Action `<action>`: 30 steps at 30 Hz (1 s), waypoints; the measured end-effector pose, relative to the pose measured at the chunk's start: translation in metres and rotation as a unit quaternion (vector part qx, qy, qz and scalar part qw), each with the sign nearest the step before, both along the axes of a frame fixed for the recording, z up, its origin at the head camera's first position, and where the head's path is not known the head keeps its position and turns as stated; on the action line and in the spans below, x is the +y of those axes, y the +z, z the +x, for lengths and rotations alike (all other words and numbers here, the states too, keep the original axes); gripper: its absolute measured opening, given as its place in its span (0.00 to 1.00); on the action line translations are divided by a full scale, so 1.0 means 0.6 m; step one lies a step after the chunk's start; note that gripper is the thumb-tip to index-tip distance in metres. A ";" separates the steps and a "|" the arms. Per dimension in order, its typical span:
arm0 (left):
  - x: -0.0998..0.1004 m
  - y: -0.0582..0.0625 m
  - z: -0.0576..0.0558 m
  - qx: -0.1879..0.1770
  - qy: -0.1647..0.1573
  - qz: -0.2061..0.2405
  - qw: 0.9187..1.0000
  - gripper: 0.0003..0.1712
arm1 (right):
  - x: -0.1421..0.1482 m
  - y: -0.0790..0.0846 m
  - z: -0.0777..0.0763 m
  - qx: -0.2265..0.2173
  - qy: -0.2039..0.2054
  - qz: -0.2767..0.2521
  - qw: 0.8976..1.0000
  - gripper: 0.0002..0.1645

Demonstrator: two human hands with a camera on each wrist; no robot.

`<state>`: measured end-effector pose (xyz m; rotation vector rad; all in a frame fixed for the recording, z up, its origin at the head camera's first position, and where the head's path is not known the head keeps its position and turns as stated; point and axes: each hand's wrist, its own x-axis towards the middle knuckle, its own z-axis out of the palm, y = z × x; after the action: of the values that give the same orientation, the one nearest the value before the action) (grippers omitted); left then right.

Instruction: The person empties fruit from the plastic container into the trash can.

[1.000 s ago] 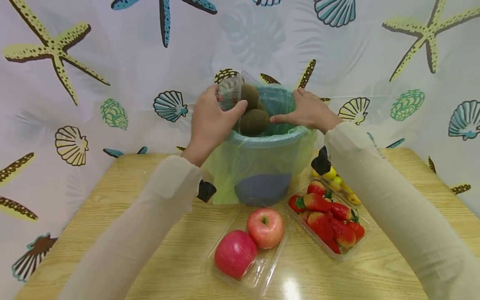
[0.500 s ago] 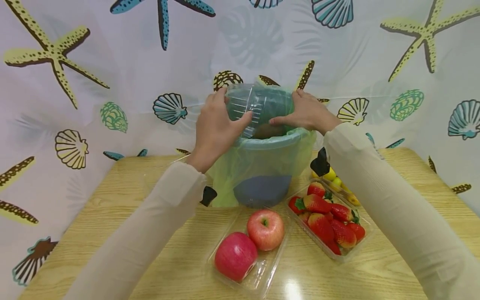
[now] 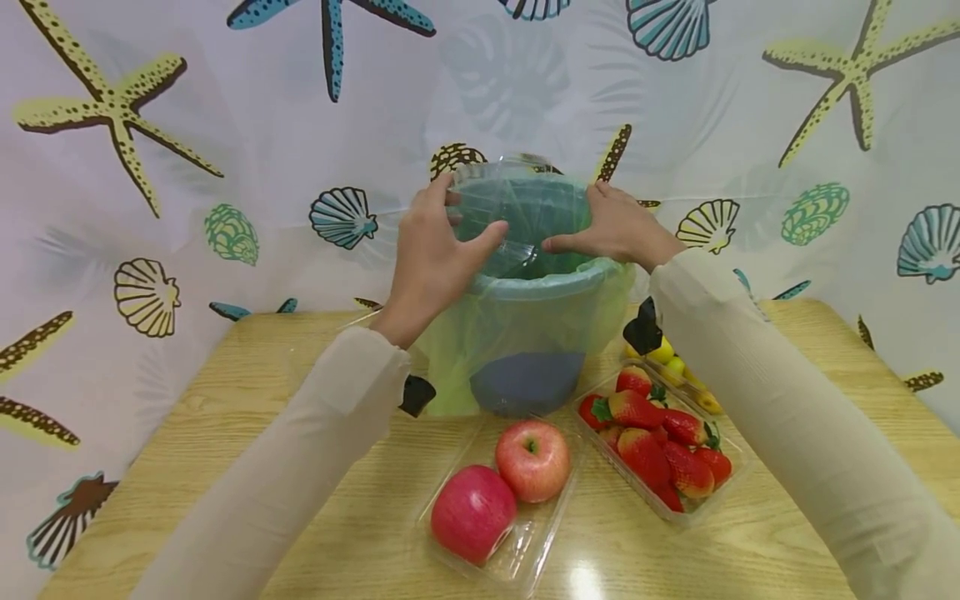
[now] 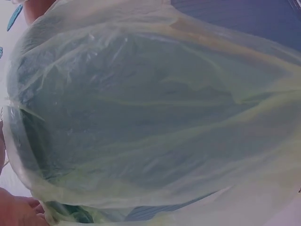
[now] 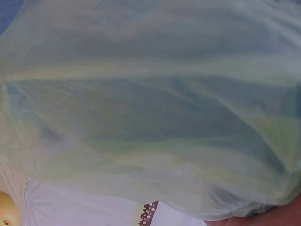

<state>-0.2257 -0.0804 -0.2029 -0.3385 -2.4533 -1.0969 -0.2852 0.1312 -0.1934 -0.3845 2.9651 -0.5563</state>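
Note:
A blue trash bin (image 3: 527, 383) lined with a thin yellow-green bag (image 3: 450, 367) stands at the table's far middle. My left hand (image 3: 435, 250) grips a clear plastic container (image 3: 480, 208), tilted over the bin's mouth. No fruit shows in the container. My right hand (image 3: 618, 221) holds the bin's right rim through the bag, its thumb toward the inside. The left wrist view is mostly filled by the bag's side (image 4: 141, 117), with fingers (image 4: 21, 209) at the lower left. In the right wrist view, part of the right hand (image 5: 268, 219) lies under the bag's edge.
In front of the bin, two apples (image 3: 532, 460) sit in a clear tray (image 3: 525, 550). Right of them is a clear box of strawberries (image 3: 652, 450). Small yellow fruit (image 3: 675, 367) lies behind it, partly behind the right sleeve. A patterned sheet (image 3: 285, 125) hangs behind the table.
Brown kiwis seen in the container a second ago have dropped into the bin and out of sight. The left hand has tipped the container further. The right hand has stayed at the rim.

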 end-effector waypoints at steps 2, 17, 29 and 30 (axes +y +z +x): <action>-0.005 0.000 -0.002 -0.003 -0.001 0.016 1.000 0.42 | 0.001 -0.001 0.000 -0.002 0.001 -0.002 1.000 0.63; -0.044 0.009 -0.009 -0.032 -0.012 0.149 0.988 0.43 | 0.004 0.000 0.001 -0.008 -0.002 -0.002 1.000 0.60; -0.070 0.014 -0.009 -0.103 -0.059 0.391 0.913 0.39 | 0.001 0.002 0.001 -0.005 0.002 -0.004 1.000 0.61; -0.072 0.014 -0.008 -0.106 -0.063 0.398 0.909 0.39 | 0.001 0.002 0.000 -0.004 0.003 -0.003 1.000 0.61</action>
<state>-0.2305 -0.1235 -0.1944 -0.1134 -1.9272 -2.1508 -0.2849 0.1319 -0.1921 -0.3907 2.9539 -0.5657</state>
